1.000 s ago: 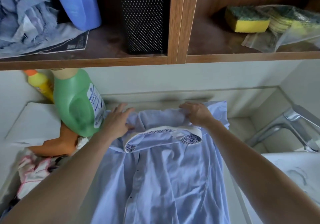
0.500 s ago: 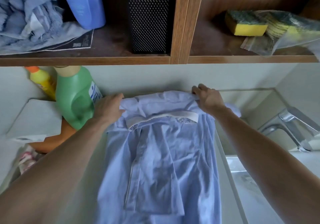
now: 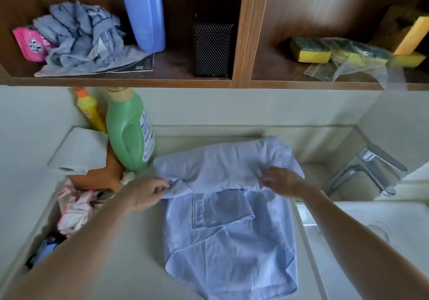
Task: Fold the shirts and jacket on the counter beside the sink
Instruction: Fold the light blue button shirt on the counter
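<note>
A light blue shirt (image 3: pixel 232 241) lies on the pale counter (image 3: pixel 130 248) left of the sink (image 3: pixel 362 234). Its collar end is folded over toward me, so a plain blue band lies across the far part and the collar is hidden. My left hand (image 3: pixel 144 193) pinches the left end of that folded edge. My right hand (image 3: pixel 282 180) pinches the right end. A sleeve lies folded across the shirt's middle. More garments, pink-and-white (image 3: pixel 74 207) and blue (image 3: pixel 46 251), are heaped at the counter's left edge.
A green detergent bottle (image 3: pixel 128 132) and a yellow bottle (image 3: pixel 89 109) stand at the back left beside a white folded paper (image 3: pixel 79 151) and an orange object (image 3: pixel 97 174). A chrome faucet (image 3: pixel 369 167) is at right. A wooden shelf (image 3: pixel 209 82) with cloths, bottle and sponges overhangs.
Both hands carried the shirt's collar end up and then folded it over toward me onto the shirt body. The white-edged collar is now hidden under the fold.
</note>
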The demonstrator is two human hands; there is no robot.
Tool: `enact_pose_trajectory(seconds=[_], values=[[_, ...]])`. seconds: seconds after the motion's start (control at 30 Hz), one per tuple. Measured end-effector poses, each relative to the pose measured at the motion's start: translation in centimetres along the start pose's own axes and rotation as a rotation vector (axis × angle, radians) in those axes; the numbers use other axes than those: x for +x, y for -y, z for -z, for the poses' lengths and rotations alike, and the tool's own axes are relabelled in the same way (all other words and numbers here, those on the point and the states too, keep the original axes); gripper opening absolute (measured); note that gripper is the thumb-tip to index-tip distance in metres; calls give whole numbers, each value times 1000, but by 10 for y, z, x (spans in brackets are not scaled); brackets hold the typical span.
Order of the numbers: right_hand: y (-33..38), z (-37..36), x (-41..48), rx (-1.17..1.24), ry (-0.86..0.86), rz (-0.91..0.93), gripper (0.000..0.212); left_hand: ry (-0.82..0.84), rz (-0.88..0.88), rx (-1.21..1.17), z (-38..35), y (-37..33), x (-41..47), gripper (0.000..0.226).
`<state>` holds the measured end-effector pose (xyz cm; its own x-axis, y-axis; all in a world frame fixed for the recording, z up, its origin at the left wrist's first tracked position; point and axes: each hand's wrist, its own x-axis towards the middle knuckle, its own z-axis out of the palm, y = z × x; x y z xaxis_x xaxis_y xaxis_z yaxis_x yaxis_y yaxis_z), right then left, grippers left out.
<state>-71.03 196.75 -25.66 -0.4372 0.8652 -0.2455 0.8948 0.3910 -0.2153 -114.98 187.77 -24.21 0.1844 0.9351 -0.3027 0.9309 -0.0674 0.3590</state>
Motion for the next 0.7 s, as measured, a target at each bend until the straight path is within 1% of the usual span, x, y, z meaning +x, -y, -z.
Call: enact_pose_trajectory(seconds=[0.03, 0.1, 0.13, 0.17, 0.2, 0.23, 0.3, 0.33, 0.37, 0.4, 0.43, 0.5, 0.57, 0.63, 0.67, 0.7], values=[[7, 1, 2, 27, -125, 0, 41, -128, 5, -44, 4, -4, 1, 24], [29, 1, 14, 57, -366, 84, 21, -431, -65, -53, 8, -16, 11, 20], [45, 0, 22, 58, -426, 142, 20, -535, -121, -35, 8, -26, 19, 22], [63, -2, 31, 65, -442, 188, 25, -582, -161, -14, 7, -38, 29, 29], [81, -5, 40, 78, -430, 213, 33, -572, -169, 6, 6, -50, 38, 39], [97, -10, 50, 98, -405, 228, 41, -519, -158, 32, 2, -60, 49, 52], [119, -23, 69, 126, -363, 242, 50, -354, -90, 148, -12, -66, 67, 76], [122, -30, 78, 116, -342, 224, 53, -269, -34, 219, -24, -62, 72, 84], [118, -35, 84, 77, -314, 180, 54, -209, 17, 282, -36, -53, 73, 90], [106, -38, 89, 25, -272, 105, 57, -188, 46, 320, -49, -41, 70, 97], [89, -40, 93, -28, -223, 3, 59, -204, 59, 324, -60, -29, 66, 103], [41, -43, 90, -98, -165, -211, 67, -248, 85, 262, -73, -9, 58, 104], [0, -44, 81, -113, -151, -337, 75, -239, 98, 222, -74, 2, 57, 104], [-18, -42, 77, -100, -120, -359, 76, -210, 117, 208, -73, 4, 60, 109], [-19, -41, 78, -83, -102, -359, 75, -192, 139, 160, -71, 2, 63, 109], [-17, -38, 82, -67, -90, -364, 73, -194, 171, 79, -65, 0, 66, 103]])
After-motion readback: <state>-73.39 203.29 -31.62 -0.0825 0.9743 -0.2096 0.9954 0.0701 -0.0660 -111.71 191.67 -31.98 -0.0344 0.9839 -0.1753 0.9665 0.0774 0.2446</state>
